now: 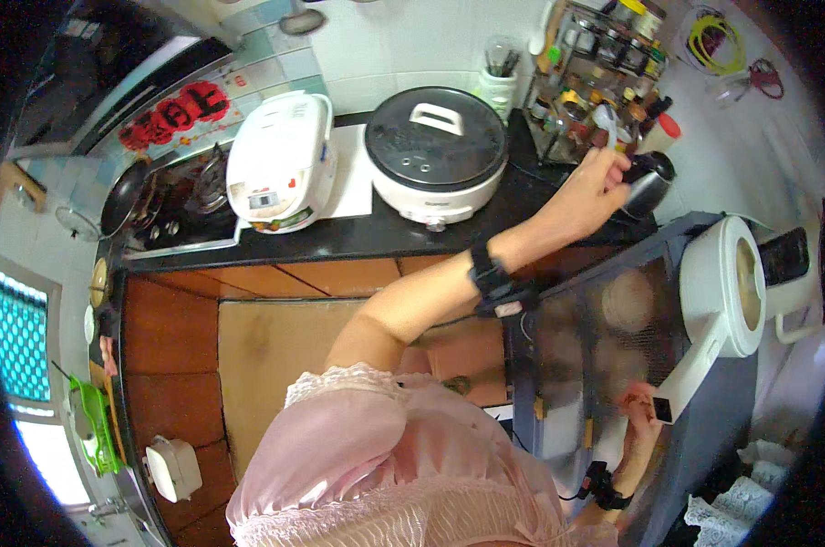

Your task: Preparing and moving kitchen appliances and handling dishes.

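My left hand (pixel 598 179) reaches across the counter to the spice rack (pixel 548 140) at the upper right. Its fingers are curled at the lower end of a pale spoon-like utensil (pixel 610 124), in front of seasoning bottles and jars. Just below the hand is a black and steel electric kettle (pixel 648 188). My right hand (pixel 636 405) is low on the right, blurred, beside the end of the long handle of a white lidded pot (pixel 713 287). Whether its fingers grip that handle cannot be made out.
A white electric pan with a black lid (pixel 436 140) and a white rice cooker (pixel 282 157) stand on the black counter (pixel 344 239). The gas hob (pixel 180 205) is farther left, with a wok (pixel 125 195). Under the pot is a grey cabinet (pixel 720 403).
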The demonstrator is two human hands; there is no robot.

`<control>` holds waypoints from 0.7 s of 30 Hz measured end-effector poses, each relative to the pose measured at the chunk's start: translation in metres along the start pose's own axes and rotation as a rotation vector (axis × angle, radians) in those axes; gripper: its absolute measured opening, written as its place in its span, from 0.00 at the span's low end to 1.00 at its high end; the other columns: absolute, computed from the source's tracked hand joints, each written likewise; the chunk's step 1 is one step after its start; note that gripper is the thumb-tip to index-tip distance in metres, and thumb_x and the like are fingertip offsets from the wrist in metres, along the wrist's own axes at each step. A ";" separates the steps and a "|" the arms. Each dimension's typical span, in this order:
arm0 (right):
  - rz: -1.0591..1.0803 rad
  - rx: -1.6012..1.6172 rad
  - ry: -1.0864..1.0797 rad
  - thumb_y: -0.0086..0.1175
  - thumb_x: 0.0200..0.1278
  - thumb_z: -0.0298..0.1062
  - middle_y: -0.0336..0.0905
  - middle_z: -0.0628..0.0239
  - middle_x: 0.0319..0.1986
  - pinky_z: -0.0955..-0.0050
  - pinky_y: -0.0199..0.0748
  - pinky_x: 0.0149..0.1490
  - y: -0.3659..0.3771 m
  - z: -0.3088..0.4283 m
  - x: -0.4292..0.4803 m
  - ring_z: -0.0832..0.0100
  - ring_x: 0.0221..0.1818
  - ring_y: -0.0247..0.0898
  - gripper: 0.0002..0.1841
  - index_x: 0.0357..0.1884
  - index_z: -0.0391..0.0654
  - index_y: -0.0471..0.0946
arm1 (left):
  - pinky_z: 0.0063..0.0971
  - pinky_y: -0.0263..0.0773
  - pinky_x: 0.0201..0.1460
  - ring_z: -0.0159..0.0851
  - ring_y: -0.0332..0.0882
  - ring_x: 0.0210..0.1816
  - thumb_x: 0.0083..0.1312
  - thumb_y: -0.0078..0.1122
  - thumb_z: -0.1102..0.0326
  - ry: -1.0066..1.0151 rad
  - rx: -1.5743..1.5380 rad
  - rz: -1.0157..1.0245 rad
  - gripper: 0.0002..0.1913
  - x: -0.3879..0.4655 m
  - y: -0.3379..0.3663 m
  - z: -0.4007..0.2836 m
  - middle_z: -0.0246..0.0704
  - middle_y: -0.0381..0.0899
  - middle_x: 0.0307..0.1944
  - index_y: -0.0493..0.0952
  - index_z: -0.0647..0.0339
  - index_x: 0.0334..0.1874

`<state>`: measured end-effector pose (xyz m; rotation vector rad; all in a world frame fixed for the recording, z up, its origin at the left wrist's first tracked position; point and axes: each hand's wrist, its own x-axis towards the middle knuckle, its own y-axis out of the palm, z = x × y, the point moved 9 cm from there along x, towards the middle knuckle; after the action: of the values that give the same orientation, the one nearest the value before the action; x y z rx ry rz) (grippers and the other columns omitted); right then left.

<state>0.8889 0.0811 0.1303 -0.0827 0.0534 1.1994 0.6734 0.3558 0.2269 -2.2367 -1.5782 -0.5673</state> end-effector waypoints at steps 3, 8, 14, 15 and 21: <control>0.177 -0.005 0.026 0.51 0.56 0.27 0.77 0.64 0.33 0.78 0.67 0.40 0.052 -0.018 0.004 0.74 0.34 0.71 0.10 0.41 0.39 0.76 | 0.22 0.68 0.47 0.27 0.68 0.42 0.67 0.53 0.67 -0.099 0.020 0.160 0.15 -0.065 -0.037 -0.013 0.29 0.70 0.38 0.68 0.61 0.54; 0.424 -0.048 0.150 0.50 0.58 0.28 0.80 0.63 0.32 0.77 0.70 0.39 0.184 -0.034 0.003 0.75 0.31 0.72 0.11 0.42 0.37 0.77 | 0.20 0.69 0.44 0.26 0.71 0.40 0.68 0.52 0.67 -0.364 0.060 0.073 0.17 -0.163 -0.168 -0.022 0.29 0.73 0.39 0.67 0.61 0.58; 0.625 -0.011 0.159 0.48 0.66 0.36 0.80 0.64 0.39 0.78 0.71 0.47 0.364 -0.057 0.023 0.75 0.40 0.74 0.15 0.48 0.37 0.76 | 0.22 0.69 0.49 0.30 0.73 0.47 0.70 0.48 0.64 -0.523 0.149 -0.462 0.19 -0.248 -0.385 -0.027 0.33 0.73 0.48 0.65 0.61 0.61; 0.667 0.043 0.206 0.48 0.67 0.38 0.80 0.64 0.41 0.77 0.70 0.49 0.402 -0.067 0.027 0.75 0.43 0.74 0.17 0.52 0.37 0.74 | 0.23 0.69 0.50 0.31 0.73 0.49 0.70 0.49 0.62 -0.506 0.187 -0.573 0.21 -0.261 -0.422 -0.023 0.34 0.72 0.51 0.63 0.62 0.62; 0.638 -0.013 0.177 0.47 0.68 0.46 0.67 0.60 0.58 0.74 0.64 0.56 0.589 -0.109 0.095 0.70 0.56 0.66 0.30 0.67 0.41 0.57 | 0.37 0.58 0.63 0.43 0.57 0.65 0.66 0.43 0.38 -0.602 0.276 -0.904 0.39 -0.319 -0.598 0.059 0.43 0.54 0.66 0.49 0.54 0.72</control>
<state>0.3750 0.3717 -0.0075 -0.1930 0.2402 1.8273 0.0191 0.3197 0.0443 -1.4527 -2.7698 0.1715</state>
